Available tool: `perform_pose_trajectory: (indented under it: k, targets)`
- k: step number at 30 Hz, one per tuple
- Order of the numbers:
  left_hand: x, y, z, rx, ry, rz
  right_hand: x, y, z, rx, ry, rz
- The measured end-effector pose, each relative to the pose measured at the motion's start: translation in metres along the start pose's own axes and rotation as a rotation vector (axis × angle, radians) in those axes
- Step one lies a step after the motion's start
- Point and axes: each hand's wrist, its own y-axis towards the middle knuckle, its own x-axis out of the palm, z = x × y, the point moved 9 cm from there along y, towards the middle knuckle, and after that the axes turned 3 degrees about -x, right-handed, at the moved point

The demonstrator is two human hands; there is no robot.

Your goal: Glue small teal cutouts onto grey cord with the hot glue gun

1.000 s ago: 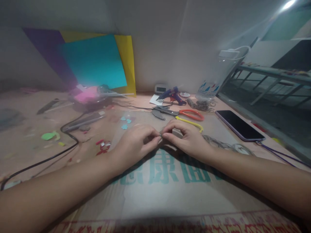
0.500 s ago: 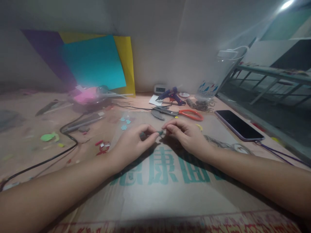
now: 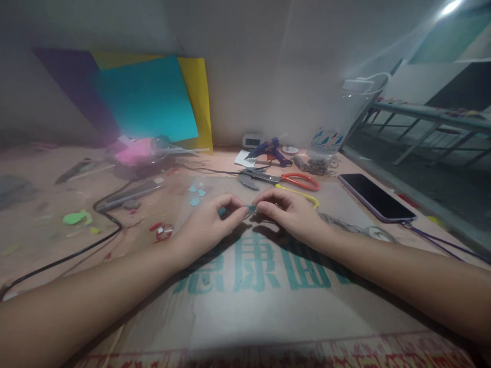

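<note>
My left hand [image 3: 215, 222] pinches a small teal piece [image 3: 250, 208] between thumb and forefinger above the printed cardboard [image 3: 215, 317]. Close against its other end is my right hand [image 3: 293, 214], its thumb and forefinger pressed together at the same piece. Fine detail of the piece is blurred and partly hidden by the fingers. Behind the hands lie pliers with orange handles [image 3: 301, 181] and a yellow-handled tool [image 3: 307, 197]. A few light blue cut shapes [image 3: 195, 202] rest left of my left hand.
A blue glue gun [image 3: 268, 151], a small digital clock [image 3: 252, 140] and a clear cup [image 3: 326, 142] stand at the back. A phone [image 3: 376, 197] lies right, with coiled cord [image 3: 345, 225] nearby. Black cable [image 3: 76, 251] and a pink bag [image 3: 134, 152] are left.
Both hands have shifted slightly; the right fingers have come closer to the left ones over the teal piece. More of the yellow handle shows behind my right hand.
</note>
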Motion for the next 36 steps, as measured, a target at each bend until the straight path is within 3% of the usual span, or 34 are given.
perform_pose_trajectory:
  k: [6,10,16,28,36]
  targets:
    - [0.001,-0.005,0.008,0.108,0.062,0.020,-0.003,-0.001,-0.013,-0.111,-0.096,0.011]
    - [0.003,-0.005,0.007,0.104,0.090,0.012,-0.001,-0.002,-0.015,-0.140,-0.096,-0.004]
    - [0.006,-0.004,0.008,0.103,0.097,-0.043,-0.006,-0.002,-0.010,-0.093,-0.106,0.049]
    - [-0.003,-0.002,-0.001,0.025,0.037,0.048,-0.002,-0.002,-0.003,0.004,0.004,0.015]
    - [0.006,-0.001,-0.003,0.000,-0.018,-0.039,-0.003,-0.003,-0.001,-0.008,0.023,0.018]
